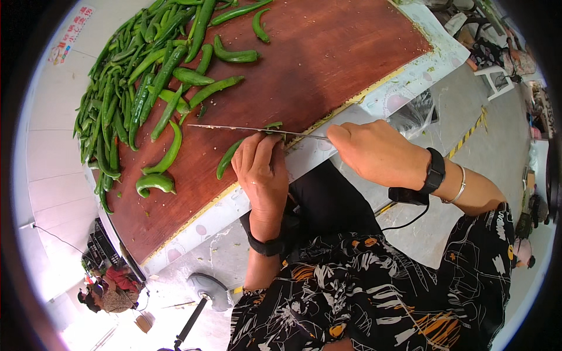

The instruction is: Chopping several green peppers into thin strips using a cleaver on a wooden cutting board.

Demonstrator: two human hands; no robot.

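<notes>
My left hand [261, 169] is closed on a green pepper [225, 161] at the near edge of the reddish-brown table. The pepper's curved tip sticks out left of my fingers, and its other end shows just beyond the knife. In my right hand [374, 151] is the handle of a knife [234, 128]. Its long thin blade points left, edge-on to the view, and crosses over the pepper just past my left knuckles. Whether the blade touches the pepper I cannot tell. Two curved peppers, one pepper [170, 153] and another pepper [155, 185], lie left of my left hand.
A large heap of green peppers [126, 93] covers the table's far left. Single peppers lie beside it, one curved pepper [236, 54] among them. A pale patterned cover [410, 82] hangs over the table's edge. A white stool [496, 82] stands far right; people sit at lower left.
</notes>
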